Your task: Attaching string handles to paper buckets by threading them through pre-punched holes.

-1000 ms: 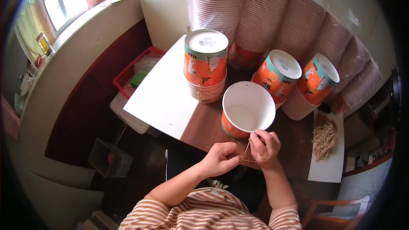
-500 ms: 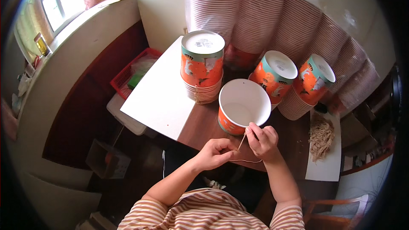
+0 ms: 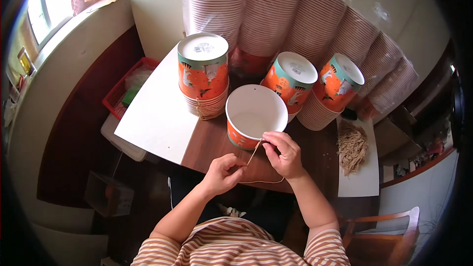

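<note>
An orange-and-teal paper bucket (image 3: 241,139) with a white inside stands mouth up near the table's front edge. A small dark hole shows by its far rim. A thin tan string (image 3: 253,153) stretches from the near rim down to my left hand (image 3: 224,173), whose thumb and fingers pinch it. My right hand (image 3: 285,155) is closed at the near rim, fingertips over the edge beside the string's upper end. What lies under those fingertips is partly hidden. A slack length of string sags between both hands below the table edge.
Upside-down bucket stacks stand behind: one at left (image 3: 203,76), tied with string, and two at right (image 3: 290,81), (image 3: 339,83). Tall plastic-wrapped stacks (image 3: 276,15) line the back. A bundle of string (image 3: 352,148) lies at right. A red basket (image 3: 114,103) sits left, a wooden chair (image 3: 379,239) lower right.
The whole view has shifted, so the table and stacks appear further left. Both hands stay at the bucket's near rim with the string drawn between; the right fingers now reach slightly over the rim.
</note>
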The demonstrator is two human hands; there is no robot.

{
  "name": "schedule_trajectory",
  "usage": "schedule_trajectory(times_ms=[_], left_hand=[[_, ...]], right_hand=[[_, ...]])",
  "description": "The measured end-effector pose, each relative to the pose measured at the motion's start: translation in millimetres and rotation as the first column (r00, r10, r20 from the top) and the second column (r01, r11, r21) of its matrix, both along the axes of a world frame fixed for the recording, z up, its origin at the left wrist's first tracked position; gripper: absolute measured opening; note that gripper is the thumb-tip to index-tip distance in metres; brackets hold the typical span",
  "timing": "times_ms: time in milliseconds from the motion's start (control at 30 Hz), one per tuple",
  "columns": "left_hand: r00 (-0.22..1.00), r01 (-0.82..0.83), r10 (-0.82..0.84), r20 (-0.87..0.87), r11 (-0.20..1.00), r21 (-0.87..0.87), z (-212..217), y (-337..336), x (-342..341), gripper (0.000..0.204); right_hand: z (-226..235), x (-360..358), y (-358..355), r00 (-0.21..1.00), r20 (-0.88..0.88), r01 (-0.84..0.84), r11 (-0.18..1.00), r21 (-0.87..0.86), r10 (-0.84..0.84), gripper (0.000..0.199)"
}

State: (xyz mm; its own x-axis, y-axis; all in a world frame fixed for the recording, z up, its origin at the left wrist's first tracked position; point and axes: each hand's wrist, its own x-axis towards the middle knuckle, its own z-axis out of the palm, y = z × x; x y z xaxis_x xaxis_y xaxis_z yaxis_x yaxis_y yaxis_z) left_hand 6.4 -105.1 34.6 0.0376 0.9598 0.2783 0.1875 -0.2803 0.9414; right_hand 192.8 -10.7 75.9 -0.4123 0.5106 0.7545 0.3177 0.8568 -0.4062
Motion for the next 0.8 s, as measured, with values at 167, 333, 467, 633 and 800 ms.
schedule_trajectory(times_ms=[167,333,467,633,800], left_hand=[[0.999,-0.047,0.047,-0.026,0.999,-0.015,-6.8,4.1,7.6,0.012],[0.885,-0.012,0.056,0.463,0.995,-0.096,-7.7,12.5,20.8,0.023],[0.815,-0.035,0.140,0.563,0.981,-0.193,11.0,16.4,33.5,0.020],[0.754,-0.139,0.264,0.601,0.959,-0.248,12.5,25.9,43.2,0.018],[0.741,-0.135,0.301,0.601,0.942,-0.306,1.6,31.8,48.9,0.015]], right_hand=[[-1.2,-1.9,-3.9,0.999,0.030,0.031,0.999,-0.015,-0.030,0.023],[1.1,-6.0,-5.4,0.997,0.059,0.057,0.998,0.031,-0.058,0.022],[0.1,-8.1,-7.6,0.996,0.055,0.074,0.997,0.037,-0.076,0.021],[2.3,-11.9,-10.8,0.996,0.062,0.066,0.997,0.044,-0.069,0.019],[1.8,-13.9,-11.1,0.995,0.066,0.070,0.997,0.039,-0.072,0.018]])
